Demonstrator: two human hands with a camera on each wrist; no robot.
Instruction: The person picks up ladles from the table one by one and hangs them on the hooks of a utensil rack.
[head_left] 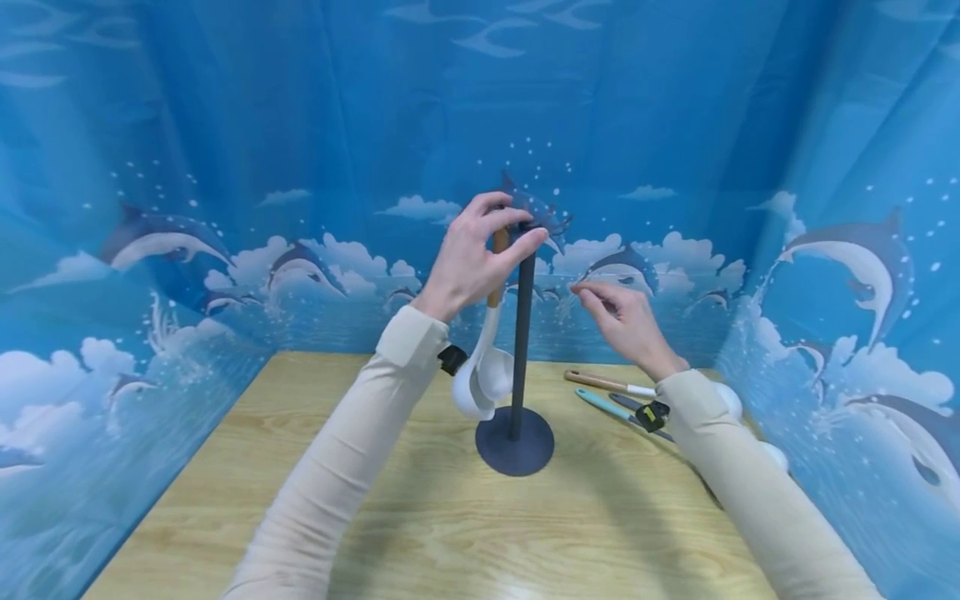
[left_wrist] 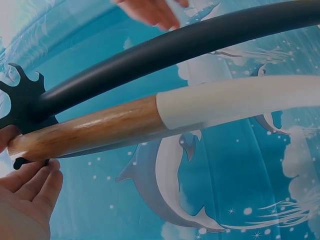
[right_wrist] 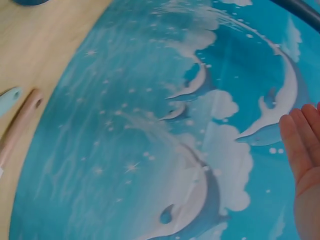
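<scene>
A dark utensil stand with a round base stands upright; its hooked top shows in the left wrist view. A ladle with a wooden handle and white neck hangs along the pole, its white bowl low down beside a second white bowl. At the top, my left hand pinches the handle's end by the hook, thumb on one side and fingers on the other. My right hand is raised right of the pole, holding nothing; its fingers look straight in the right wrist view.
Several utensils lie on the wooden table under the right forearm: one with a wooden handle, one with a teal handle, and white heads partly hidden by the sleeve. A blue dolphin-print curtain surrounds the table.
</scene>
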